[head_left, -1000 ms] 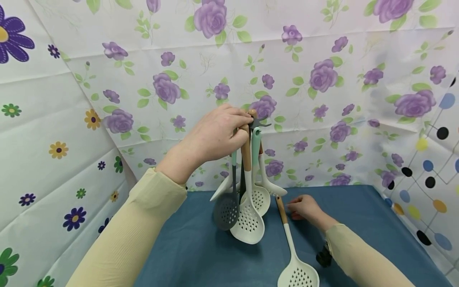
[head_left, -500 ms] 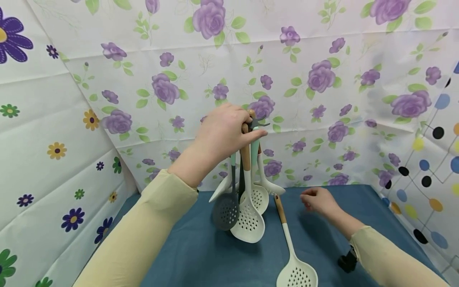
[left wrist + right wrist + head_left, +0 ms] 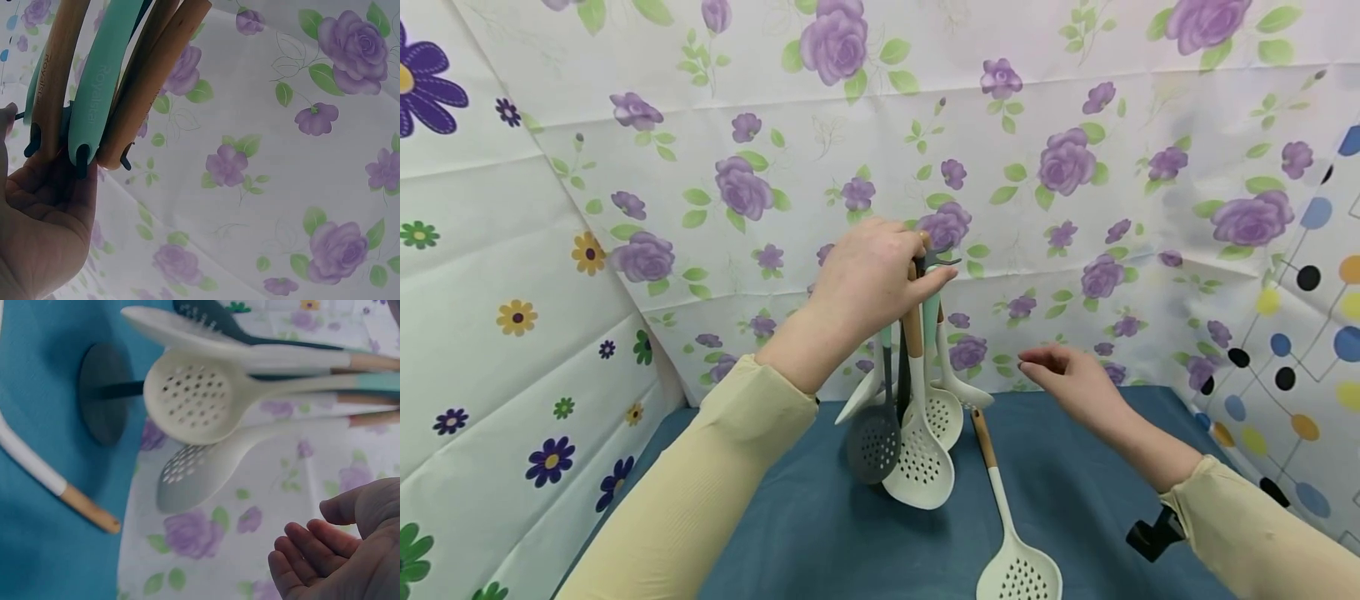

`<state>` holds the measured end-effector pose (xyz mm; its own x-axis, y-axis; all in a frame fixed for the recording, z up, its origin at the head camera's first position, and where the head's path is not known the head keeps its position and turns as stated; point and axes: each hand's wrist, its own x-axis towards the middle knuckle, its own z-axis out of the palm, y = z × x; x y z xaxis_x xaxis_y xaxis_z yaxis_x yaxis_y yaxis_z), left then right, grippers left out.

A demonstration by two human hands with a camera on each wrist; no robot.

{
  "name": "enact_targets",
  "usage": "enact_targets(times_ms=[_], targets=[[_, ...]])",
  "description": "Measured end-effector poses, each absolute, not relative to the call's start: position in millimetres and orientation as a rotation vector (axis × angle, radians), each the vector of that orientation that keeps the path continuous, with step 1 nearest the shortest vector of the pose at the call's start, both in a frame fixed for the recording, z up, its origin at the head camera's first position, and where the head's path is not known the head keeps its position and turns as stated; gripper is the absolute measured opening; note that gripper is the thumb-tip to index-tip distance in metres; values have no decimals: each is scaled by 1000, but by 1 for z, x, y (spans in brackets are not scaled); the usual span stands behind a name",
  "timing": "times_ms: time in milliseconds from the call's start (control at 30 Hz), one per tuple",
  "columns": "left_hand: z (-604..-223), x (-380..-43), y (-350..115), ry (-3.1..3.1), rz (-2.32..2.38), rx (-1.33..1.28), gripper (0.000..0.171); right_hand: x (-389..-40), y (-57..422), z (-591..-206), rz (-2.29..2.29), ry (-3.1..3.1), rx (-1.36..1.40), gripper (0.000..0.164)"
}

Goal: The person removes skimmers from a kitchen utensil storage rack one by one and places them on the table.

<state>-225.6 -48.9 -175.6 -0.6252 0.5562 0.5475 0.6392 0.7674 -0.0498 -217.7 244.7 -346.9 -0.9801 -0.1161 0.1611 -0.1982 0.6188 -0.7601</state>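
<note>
At top of the utensil stand [image 3: 946, 261]: left hand [image 3: 872, 260], reaching in from the left, fingers curled over the crown and grasping it, thumb stretched out past the side near a dark hook. Fingertips mostly hidden and left wrist view dim; exact hold hard to tell. In that view, wooden handles [image 3: 57, 81] and a mint handle [image 3: 103, 81] close together, hung by their ends on black hooks. Below the left hand in head view, hanging from the stand: dark skimmer [image 3: 874, 446], larger white skimmer [image 3: 919, 462] slightly overlapping it, smaller pale skimmer [image 3: 946, 417] behind, white slotted ladle [image 3: 964, 390] to the right. Stand upright on a round dark base [image 3: 103, 394], visible from the right wrist. Right hand [image 3: 1075, 382] raised, to the right of the hanging ladle and well apart from it; fingers released, loosely bent, palm turned inward. Lying on blue table [image 3: 820, 542]: white slotted turner [image 3: 1013, 546] with wooden handle, right of the stand, handle end toward the back, head toward the near edge. Behind everything, purple-rose cloth [image 3: 880, 125].
</note>
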Motion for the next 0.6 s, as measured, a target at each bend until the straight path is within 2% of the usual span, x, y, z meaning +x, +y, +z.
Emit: enact_targets(times_ms=[267, 500, 600], targets=[[-174, -225, -48, -2418, -153, -891, 32, -211, 230, -323, 1280, -2738, 393, 54], [-175, -224, -49, -2401, -154, -903, 29, -206, 227, -309, 1111, -2847, 471, 79], [-176, -224, -50, -2388, -156, -908, 28, -204, 226, -305, 1102, -2873, 477, 83]])
